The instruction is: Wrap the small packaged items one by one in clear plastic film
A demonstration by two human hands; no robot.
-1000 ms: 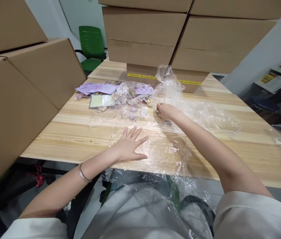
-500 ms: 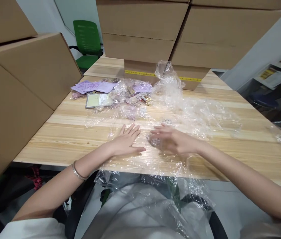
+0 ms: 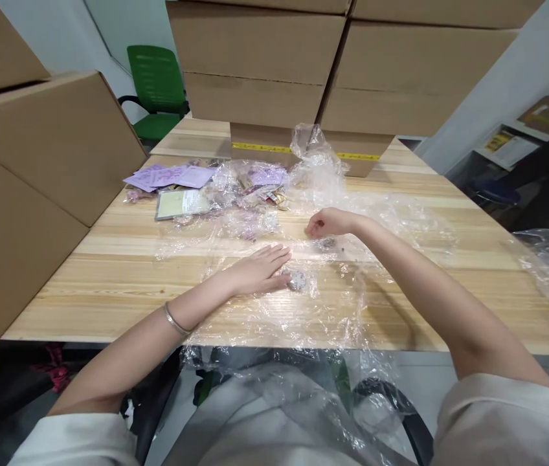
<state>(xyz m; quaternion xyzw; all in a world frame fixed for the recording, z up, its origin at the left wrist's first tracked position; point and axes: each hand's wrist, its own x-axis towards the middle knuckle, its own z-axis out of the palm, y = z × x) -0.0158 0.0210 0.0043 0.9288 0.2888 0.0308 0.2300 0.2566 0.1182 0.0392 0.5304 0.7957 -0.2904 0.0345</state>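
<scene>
My left hand (image 3: 261, 270) lies flat, palm down, on clear plastic film (image 3: 250, 317) spread over the table. Its fingers are stretched out, and the thumb touches a small greyish, speckled clump (image 3: 298, 279), too small to name. Farther off, my right hand (image 3: 330, 222) is raised a little, fingers curled inward in a pinch; anything within them is hidden. Just below it on the film lies a second small dark speckled clump (image 3: 324, 244), with a few tiny bits scattered to its right.
Behind the hands lie purple packets (image 3: 177, 176), a pale green labelled packet (image 3: 182, 203) and crumpled clear plastic (image 3: 320, 165). Large cardboard boxes stand at the back (image 3: 265, 65) and left (image 3: 56, 136) of the wooden table (image 3: 85, 285). A green chair (image 3: 155, 84) stands beyond.
My right hand has moved away from me, off the nearer clump, and its fingers have curled. My left hand has shifted right, its thumb now at that clump. The view has turned slightly.
</scene>
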